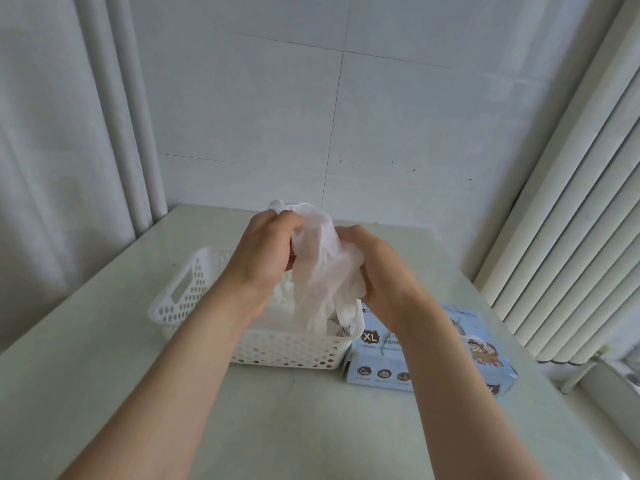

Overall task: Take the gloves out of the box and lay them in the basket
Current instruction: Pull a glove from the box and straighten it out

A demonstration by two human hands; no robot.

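Gripping white gloves (322,268) above the basket (173,306), your left hand (266,247) and right hand (381,271) curl fingers (289,220) round them. Blue box (481,355) lies alongside.

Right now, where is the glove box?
In the head view, the box lies on the table at lower right, directly right of the basket.

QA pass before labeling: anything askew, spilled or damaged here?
Nothing spilled or damaged. Only oddity: the gloves are a crumpled wad gripped by the left hand and right hand above the basket, not laid flat.
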